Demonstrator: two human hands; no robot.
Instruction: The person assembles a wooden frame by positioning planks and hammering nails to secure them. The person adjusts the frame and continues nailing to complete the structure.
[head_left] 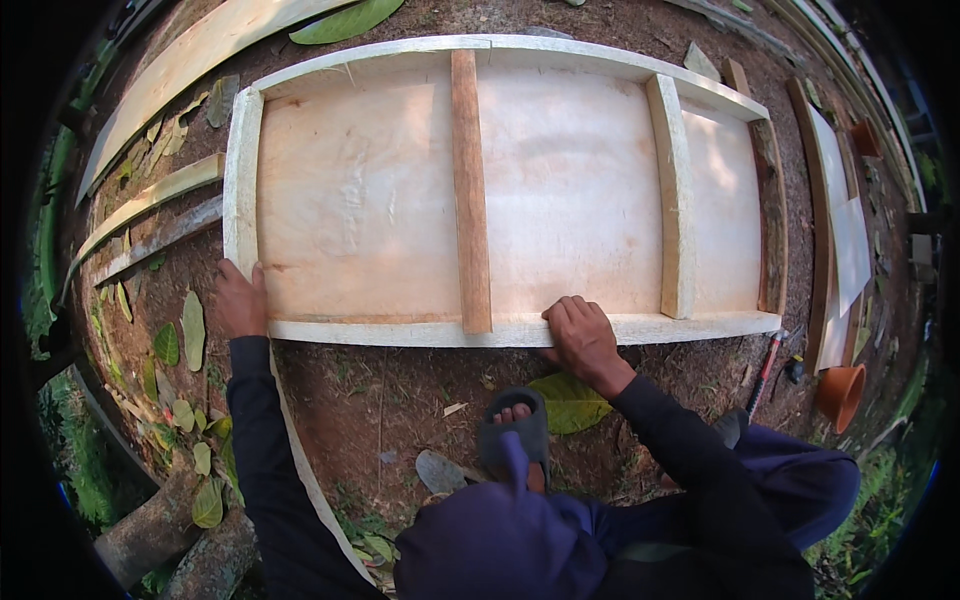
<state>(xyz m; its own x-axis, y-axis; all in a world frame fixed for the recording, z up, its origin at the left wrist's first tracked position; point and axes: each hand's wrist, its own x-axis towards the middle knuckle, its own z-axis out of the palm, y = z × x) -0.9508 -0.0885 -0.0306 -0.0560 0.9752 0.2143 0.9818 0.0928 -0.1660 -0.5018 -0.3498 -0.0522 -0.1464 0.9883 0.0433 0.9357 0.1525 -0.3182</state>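
Observation:
A shallow rectangular wooden frame (400, 332), backed by a pale plywood sheet (570, 210), lies flat on the ground before me. A reddish-brown crosspiece (469, 200) runs across its middle, and a lighter crosspiece (672, 200) stands further right. My left hand (241, 300) grips the near left corner, thumb against the left rail. Over the near rail, right of the middle crosspiece, my right hand (582, 338) is closed, its fingers bent on top of the wood. Parts of both hands' undersides are hidden.
A hammer (766, 368) with a red and black handle lies off the near right corner, beside a terracotta pot (842, 392). Loose wood strips (150, 205) rest at left, with logs (150, 520) below. Broad leaves (193, 330) litter the soil. My sandalled foot (513, 420) is near the frame.

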